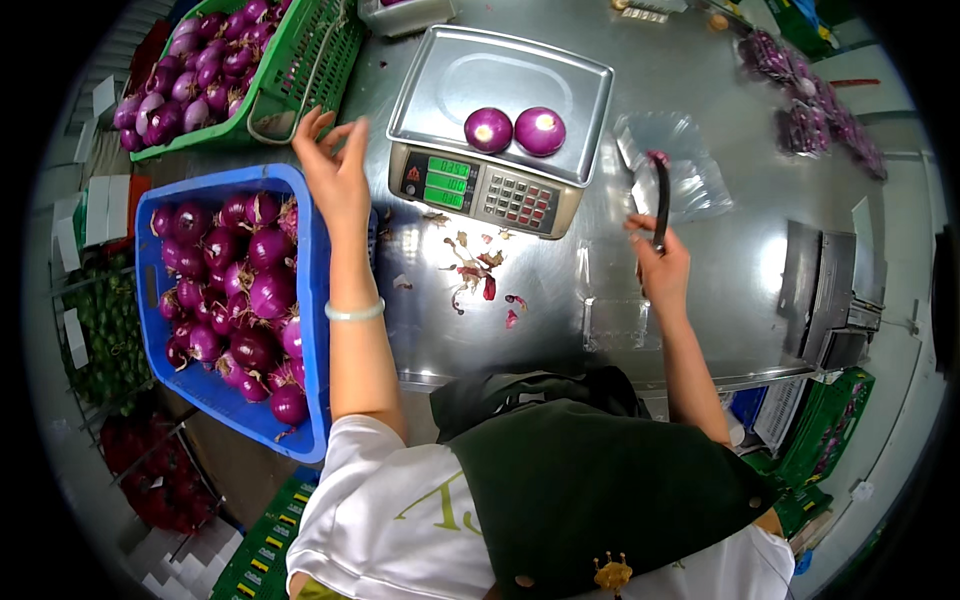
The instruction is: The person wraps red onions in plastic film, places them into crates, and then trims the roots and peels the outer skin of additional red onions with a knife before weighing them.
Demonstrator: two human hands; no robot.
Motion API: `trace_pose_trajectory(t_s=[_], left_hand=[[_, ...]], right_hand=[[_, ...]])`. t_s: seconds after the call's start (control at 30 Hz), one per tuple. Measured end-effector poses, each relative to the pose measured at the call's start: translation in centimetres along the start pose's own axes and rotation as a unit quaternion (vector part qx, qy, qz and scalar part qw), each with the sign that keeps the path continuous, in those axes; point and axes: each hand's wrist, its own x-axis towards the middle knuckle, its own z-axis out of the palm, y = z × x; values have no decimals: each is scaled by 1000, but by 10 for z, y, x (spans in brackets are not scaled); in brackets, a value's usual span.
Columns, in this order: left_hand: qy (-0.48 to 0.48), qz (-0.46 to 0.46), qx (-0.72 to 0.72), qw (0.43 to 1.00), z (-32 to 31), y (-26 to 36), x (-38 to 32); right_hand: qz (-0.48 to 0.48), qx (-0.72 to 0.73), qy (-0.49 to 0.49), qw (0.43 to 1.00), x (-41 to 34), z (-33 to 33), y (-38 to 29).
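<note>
My left hand (335, 169) is raised with its fingers apart and nothing in it. It hovers between a green plastic crate (311, 71) of red onions and a blue plastic crate (313, 337) full of red onions. Gripped in my right hand (664, 268) is a slim, dark, curved tool (663, 199); its exact kind is unclear. Right of centre on the pan of a digital scale (480, 187) sit two peeled red onions (489, 130), side by side, and the scale's green display is lit. Clear plastic bags (679, 169) lie just beyond my right hand.
Dry onion skins and trimmings (476, 270) are scattered over the steel table (517, 330) before the scale. Clear plastic packaging (619, 322) lies near the front edge. Bagged red onions (806, 97) rest at the far right, and a grey metal device (825, 292) stands nearer.
</note>
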Motion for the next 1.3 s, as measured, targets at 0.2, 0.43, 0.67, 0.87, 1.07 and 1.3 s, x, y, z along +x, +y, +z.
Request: trace_pose_trajectory(t_s=[0.2, 0.43, 0.67, 0.87, 1.07, 1.3], left_hand=[[-94, -29, -14, 995, 10, 23, -56], [-35, -59, -60, 996, 25, -8, -37], [-149, 16, 84, 985, 76, -6, -19], [-280, 106, 204, 932, 130, -56, -24], [-205, -28, 66, 976, 97, -8, -45], [-291, -283, -112, 907, -5, 59, -158]], right_hand=[[-33, -50, -18, 998, 51, 19, -15], [25, -93, -42, 994, 79, 43, -35], [-109, -76, -27, 991, 103, 74, -29], [-124, -97, -27, 987, 95, 74, -18], [-102, -60, -87, 989, 36, 80, -41], [20, 56, -286, 956, -33, 92, -22]])
